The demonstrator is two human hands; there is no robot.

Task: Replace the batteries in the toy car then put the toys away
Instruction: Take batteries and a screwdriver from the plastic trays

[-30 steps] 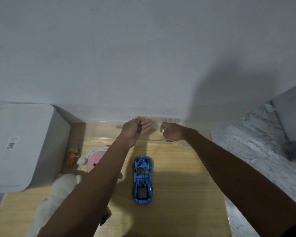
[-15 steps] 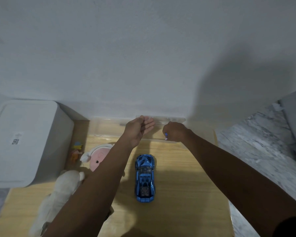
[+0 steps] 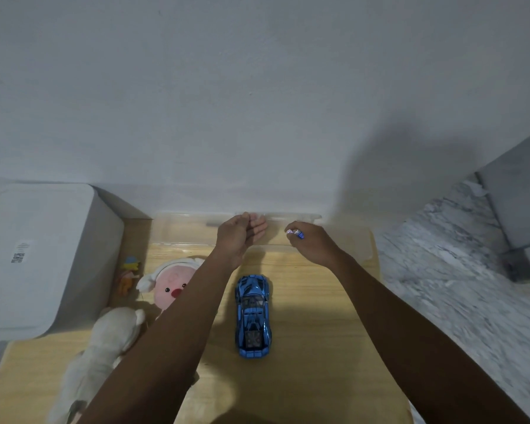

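Two plush toys (image 3: 153,301) lie left on the table (image 3: 318,347), beside a white bin (image 3: 43,255). Left hand (image 3: 239,237) hovers, fingers together, relaxed; blue toy car (image 3: 253,315) sits mid-table; right hand (image 3: 309,241) pinches a battery (image 3: 296,233).

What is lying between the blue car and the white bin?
In the head view, the left forearm crosses between the car and bin; a pink plush and a small figure lie there.

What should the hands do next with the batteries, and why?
Probably bring the right hand, which pinches small batteries, back to the blue toy car. The car lies untouched on the wooden table, and the left hand hovers cupped, apparently empty, over the clear container.
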